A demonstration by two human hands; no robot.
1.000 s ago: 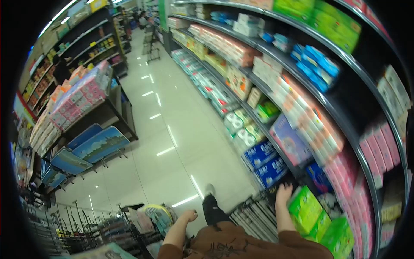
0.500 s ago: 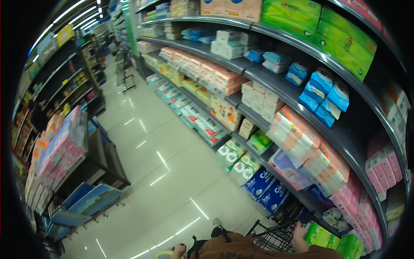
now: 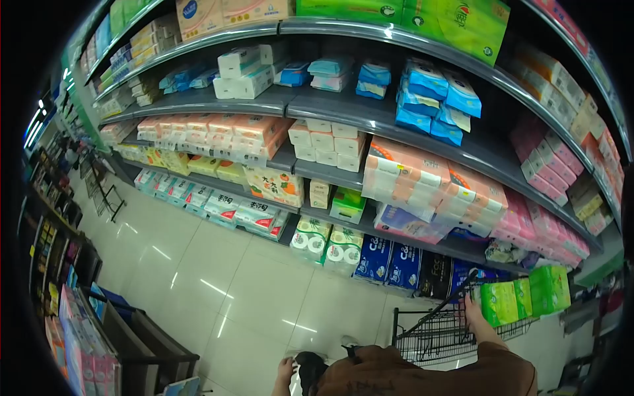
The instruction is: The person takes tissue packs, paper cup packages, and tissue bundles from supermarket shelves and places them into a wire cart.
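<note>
Resting at the cart (image 3: 432, 323) (head view): right hand (image 3: 473, 313), its fingers bent beside the upper rim; whether they grasp it, I cannot tell.
Left hand (image 3: 286, 371): low above the tiled floor (image 3: 264, 284), its fingers loose and released, with nothing seen in them.
Green packs (image 3: 498, 303): just beside the right hand, at the cart (if inside it, I cannot tell).
Shelves (image 3: 323, 109): they now spread across the front, because the view has turned from the aisle; the right hand stays at the cart, so handling is, I judge, still there.
</note>
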